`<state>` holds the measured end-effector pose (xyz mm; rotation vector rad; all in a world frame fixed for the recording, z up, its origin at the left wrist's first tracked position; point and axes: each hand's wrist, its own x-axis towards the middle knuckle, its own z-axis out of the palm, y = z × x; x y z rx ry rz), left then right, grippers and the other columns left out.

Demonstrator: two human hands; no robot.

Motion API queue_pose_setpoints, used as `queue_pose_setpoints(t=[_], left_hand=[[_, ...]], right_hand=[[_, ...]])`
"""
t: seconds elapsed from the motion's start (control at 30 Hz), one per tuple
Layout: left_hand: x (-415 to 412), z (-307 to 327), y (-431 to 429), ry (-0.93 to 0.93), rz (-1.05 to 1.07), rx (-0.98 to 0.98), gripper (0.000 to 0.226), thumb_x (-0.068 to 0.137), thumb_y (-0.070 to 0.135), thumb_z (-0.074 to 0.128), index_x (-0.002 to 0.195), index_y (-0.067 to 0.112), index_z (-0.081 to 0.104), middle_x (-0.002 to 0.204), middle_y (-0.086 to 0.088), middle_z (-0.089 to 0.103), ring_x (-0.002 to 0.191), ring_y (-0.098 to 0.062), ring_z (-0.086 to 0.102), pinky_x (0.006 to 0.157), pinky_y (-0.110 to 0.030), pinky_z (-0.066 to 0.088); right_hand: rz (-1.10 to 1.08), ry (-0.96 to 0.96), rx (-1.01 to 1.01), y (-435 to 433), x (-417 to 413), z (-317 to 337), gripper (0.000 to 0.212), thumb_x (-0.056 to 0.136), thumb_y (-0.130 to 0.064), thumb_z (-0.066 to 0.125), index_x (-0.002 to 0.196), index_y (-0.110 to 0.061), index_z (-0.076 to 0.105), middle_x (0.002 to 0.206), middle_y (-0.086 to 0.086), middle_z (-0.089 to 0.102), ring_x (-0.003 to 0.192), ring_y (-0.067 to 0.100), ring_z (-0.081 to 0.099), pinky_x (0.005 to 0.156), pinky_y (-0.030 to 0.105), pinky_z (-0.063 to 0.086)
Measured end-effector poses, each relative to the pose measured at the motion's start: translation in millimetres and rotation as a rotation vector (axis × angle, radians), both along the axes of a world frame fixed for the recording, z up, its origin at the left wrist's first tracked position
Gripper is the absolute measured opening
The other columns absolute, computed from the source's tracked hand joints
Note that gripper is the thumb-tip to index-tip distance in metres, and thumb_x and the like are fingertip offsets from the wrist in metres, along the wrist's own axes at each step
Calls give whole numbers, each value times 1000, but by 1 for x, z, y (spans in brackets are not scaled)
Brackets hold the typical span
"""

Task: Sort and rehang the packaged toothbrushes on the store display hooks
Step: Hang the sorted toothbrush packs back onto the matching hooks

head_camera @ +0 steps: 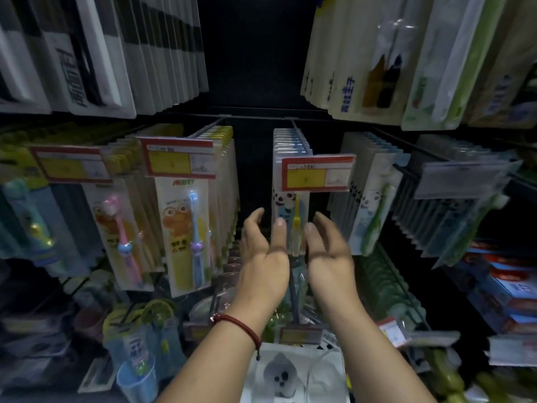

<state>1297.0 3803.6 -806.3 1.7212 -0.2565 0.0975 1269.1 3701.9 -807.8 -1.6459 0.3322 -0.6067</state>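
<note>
Together, the left hand and right hand were held up, palms facing, flanking the panda pack, fingers relaxed, gripping nothing.

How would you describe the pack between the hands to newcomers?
On the middle hooks, find the yellow price tag right of the dark gap. The front pack under it, between left hand and right hand, shows pandas. Its brush is yellow; the neighbouring panda pack has a green one.
</note>
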Motion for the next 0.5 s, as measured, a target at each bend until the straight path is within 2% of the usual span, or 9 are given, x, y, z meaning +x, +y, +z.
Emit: queue_pose_setpoints(t=[0.1, 0.2, 0.23, 0.3, 0.37, 0.4, 0.5], left_hand=[[16, 6, -12, 124, -58, -169, 71, 99, 68, 27, 164, 40, 17, 169, 14, 22, 156, -11, 20, 125, -35, 17], [34, 8, -22, 158, -63, -274, 68, 103, 70, 25, 164, 39, 24, 169, 17, 25, 156, -6, 21, 131, -40, 15], [37, 8, -24, 160, -71, -281, 70, 102, 72, 25, 163, 38, 28, 169, 16, 28, 156, -6, 23, 131, -42, 17], [41, 6, -27, 173, -70, -282, 71, 101, 72, 24, 162, 36, 34, 167, 14, 33, 155, -8, 28, 130, -42, 20], [42, 3, -29, 150, -87, -298, 71, 101, 74, 25, 160, 37, 37, 166, 14, 37, 154, -6, 31, 130, -42, 21], [42, 4, -29, 142, -95, -306, 72, 100, 75, 25, 160, 38, 37, 165, 15, 38, 154, -5, 31, 130, -42, 21], [39, 6, -30, 173, -75, -292, 66, 104, 70, 23, 160, 39, 38, 166, 13, 38, 154, -8, 30, 130, -44, 21]], right_hand=[[40, -36, 105, 2, 18, 8, 48, 107, -41, 43, 154, -30, 40, 153, -11, 43, 129, -3, 37, 98, 15, 30], [63, -74, 185, 3, 35, 11, 51, 109, -38, 38, 158, -23, 35, 153, -13, 39, 130, -6, 32, 79, -10, 27], [71, -82, 191, 4, 38, 11, 51, 109, -38, 37, 157, -23, 35, 150, -17, 38, 131, -9, 32, 76, -14, 25], [87, -102, 178, 6, 42, 10, 46, 110, -37, 33, 155, -26, 37, 139, -30, 38, 125, -24, 37, 79, -15, 23], [96, -132, 181, 8, 42, 8, 42, 110, -37, 32, 150, -29, 41, 130, -36, 43, 104, -39, 39, 83, -13, 27], [96, -140, 187, 9, 41, 8, 42, 110, -38, 32, 149, -30, 45, 132, -33, 48, 104, -38, 42, 86, -11, 30], [116, -130, 235, 11, 41, 8, 49, 108, -44, 33, 152, -27, 47, 149, -19, 49, 132, -12, 45, 95, -6, 33]])
